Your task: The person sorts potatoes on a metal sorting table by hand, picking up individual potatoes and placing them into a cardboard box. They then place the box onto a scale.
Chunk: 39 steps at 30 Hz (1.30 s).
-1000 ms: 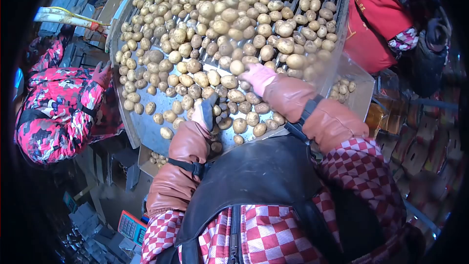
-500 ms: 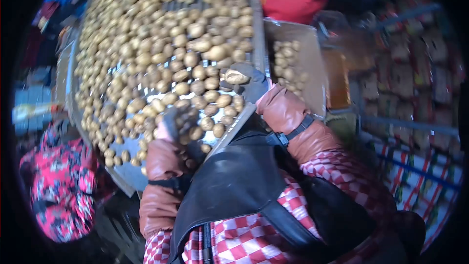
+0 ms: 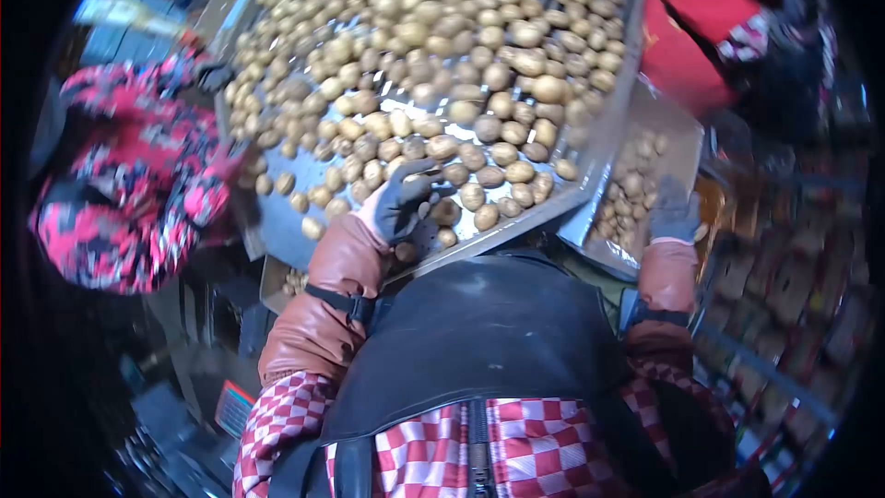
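Note:
Potatoes (image 3: 419, 32) cover a sloping metal sorting table (image 3: 286, 212) in front of me. My left hand (image 3: 404, 206), in a grey glove, reaches over the near potatoes with its fingers spread and bent; a potato (image 3: 446, 212) lies just beside the thumb. At the right, my right hand (image 3: 676, 212), gloved too and blurred, is over the right side of a cardboard box (image 3: 678, 124) of smaller potatoes (image 3: 634, 189), with its fingers stretched forward. A pale roundish thing (image 3: 702, 231) shows at that hand's outer side.
An orange bin (image 3: 714, 212) stands right of the box. A person in pink camouflage (image 3: 138, 184) is at the table's left side, and a red sleeve (image 3: 687, 32) shows at the far right. Stacked printed sacks (image 3: 784, 277) fill the right side. Another box (image 3: 277, 281) sits below the table's left corner.
My right hand, which held a potato over the table edge, has moved right to the box, and that potato no longer shows in it. My left hand appears farther forward. The view has turned.

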Motion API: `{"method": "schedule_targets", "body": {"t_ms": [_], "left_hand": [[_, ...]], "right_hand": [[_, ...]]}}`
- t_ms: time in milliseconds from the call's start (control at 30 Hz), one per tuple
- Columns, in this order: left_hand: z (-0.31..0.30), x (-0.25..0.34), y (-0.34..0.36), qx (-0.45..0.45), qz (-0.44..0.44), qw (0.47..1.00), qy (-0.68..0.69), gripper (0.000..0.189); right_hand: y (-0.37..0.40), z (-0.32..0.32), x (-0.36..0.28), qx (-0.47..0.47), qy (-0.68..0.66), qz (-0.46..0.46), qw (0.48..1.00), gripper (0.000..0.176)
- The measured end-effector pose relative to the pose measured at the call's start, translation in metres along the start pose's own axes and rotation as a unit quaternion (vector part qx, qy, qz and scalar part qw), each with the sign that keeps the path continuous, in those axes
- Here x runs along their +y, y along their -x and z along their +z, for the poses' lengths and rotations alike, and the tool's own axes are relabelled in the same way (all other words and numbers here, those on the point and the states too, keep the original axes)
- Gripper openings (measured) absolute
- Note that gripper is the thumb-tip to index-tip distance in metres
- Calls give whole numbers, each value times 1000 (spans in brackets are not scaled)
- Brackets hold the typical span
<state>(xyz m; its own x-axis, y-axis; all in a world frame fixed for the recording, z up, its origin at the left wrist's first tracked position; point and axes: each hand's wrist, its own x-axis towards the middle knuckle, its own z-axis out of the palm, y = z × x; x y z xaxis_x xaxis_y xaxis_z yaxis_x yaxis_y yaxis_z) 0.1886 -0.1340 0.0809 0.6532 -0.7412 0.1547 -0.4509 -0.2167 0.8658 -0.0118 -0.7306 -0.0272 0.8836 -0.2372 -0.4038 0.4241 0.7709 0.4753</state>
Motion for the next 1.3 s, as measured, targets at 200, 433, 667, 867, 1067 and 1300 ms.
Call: {"method": "schedule_targets", "body": {"t_ms": [200, 433, 667, 867, 1067, 1300], "left_hand": [[-12, 50, 74, 306, -458, 739, 389, 35], [-22, 4, 296, 594, -411, 539, 434, 40], [-6, -29, 230, 537, -427, 715, 134, 30], [-7, -28, 88, 406, -359, 832, -118, 27], [-15, -11, 53, 399, -353, 834, -146, 31], [14, -15, 14, 219, -337, 862, -310, 59]], "right_hand": [[-31, -20, 240, 35, 623, 65, 779, 51], [-48, -40, 312, 16, 758, 168, 630, 48], [-59, -51, 362, 7, 805, 218, 551, 52], [-43, -57, 367, 0, 808, 289, 513, 56], [-36, -50, 325, 69, 814, 212, 537, 58], [-35, -57, 330, 56, 822, 207, 528, 53]]}}
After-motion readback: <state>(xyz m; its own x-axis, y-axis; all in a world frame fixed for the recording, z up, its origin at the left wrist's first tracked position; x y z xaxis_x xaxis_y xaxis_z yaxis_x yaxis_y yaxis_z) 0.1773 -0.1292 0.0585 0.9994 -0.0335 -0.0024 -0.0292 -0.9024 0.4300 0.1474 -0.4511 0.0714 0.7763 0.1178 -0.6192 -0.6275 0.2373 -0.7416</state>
